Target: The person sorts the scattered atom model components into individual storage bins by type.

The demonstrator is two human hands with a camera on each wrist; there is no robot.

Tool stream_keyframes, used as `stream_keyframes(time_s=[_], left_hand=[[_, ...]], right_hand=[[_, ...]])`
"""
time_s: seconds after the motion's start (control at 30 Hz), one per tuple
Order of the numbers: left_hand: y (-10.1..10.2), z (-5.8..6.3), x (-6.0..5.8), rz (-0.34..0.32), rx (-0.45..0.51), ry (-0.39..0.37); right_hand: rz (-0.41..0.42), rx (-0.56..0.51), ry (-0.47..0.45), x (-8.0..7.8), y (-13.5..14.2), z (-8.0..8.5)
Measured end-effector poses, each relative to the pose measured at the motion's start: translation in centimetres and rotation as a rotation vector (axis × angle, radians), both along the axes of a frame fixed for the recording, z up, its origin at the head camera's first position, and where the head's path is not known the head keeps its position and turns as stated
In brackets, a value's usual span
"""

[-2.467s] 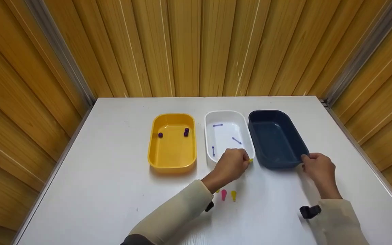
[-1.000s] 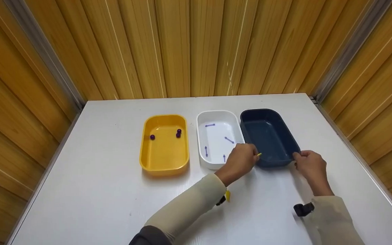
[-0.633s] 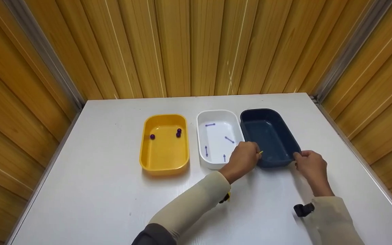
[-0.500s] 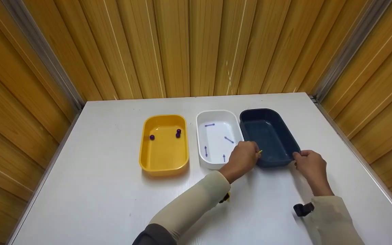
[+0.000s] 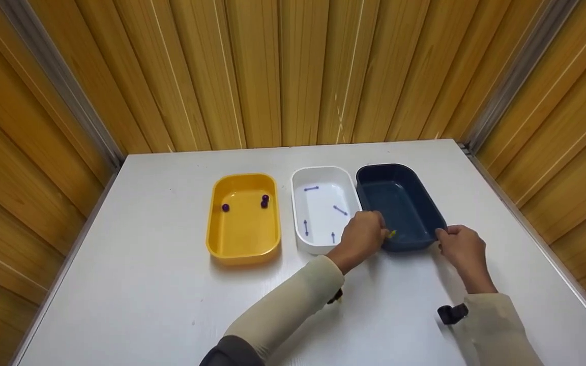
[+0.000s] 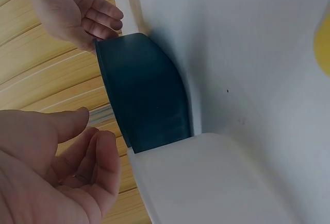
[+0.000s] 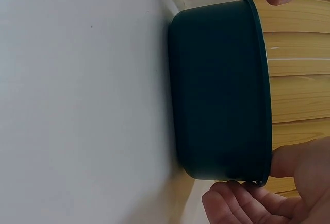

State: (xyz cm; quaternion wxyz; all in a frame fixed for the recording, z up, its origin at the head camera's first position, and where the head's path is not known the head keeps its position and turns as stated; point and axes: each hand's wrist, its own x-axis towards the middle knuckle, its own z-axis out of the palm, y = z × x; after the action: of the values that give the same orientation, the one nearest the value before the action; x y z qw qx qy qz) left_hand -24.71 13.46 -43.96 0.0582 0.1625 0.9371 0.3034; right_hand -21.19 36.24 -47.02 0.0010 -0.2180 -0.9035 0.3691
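My left hand (image 5: 361,235) hovers over the near-left corner of the dark blue bin (image 5: 400,206). In the left wrist view its thumb and fingers (image 6: 106,157) are apart, with nothing seen between them. A small, blurred yellow piece (image 5: 392,234) shows just off the fingertips, over the bin's inside. With thumb and fingers, my right hand (image 5: 463,251) pinches the bin's near-right corner at the rim; the right wrist view shows the thumb on the rim (image 7: 264,90) and curled fingers beneath. Another yellow piece (image 5: 340,300) on the table is mostly hidden by the left wrist.
Left of the blue bin and against it stands a white bin (image 5: 299,203) with several thin purple dumbbell-shaped sticks (image 5: 340,210). Farther left, a yellow bin (image 5: 242,260) holds three dark purple balls (image 5: 225,208). Wood-patterned walls (image 5: 298,71) enclose the white table (image 5: 155,254).
My left hand has moved right from the white bin's near corner to the blue bin, and its fingers have parted from the yellow piece. The right hand keeps its hold on the blue bin.
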Motion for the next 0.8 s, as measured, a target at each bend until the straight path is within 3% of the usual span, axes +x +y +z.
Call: stream_keyframes(time_s=[0.23,0.57,0.8], left_hand=[[-1.2,0.1,0.2,0.013,0.031,-0.042],[-3.6,-0.5,0.7,-0.025,0.005,0.022],[-5.4,-0.2,1.6,-0.038,0.031,0.029]], right_hand=[[-0.006,-0.023,-0.007,-0.1,0.0,-0.1],[-0.001,-0.001,-0.006,0.1,-0.1,-0.3],[-0.005,0.000,-0.008,0.0,-0.1,-0.1]])
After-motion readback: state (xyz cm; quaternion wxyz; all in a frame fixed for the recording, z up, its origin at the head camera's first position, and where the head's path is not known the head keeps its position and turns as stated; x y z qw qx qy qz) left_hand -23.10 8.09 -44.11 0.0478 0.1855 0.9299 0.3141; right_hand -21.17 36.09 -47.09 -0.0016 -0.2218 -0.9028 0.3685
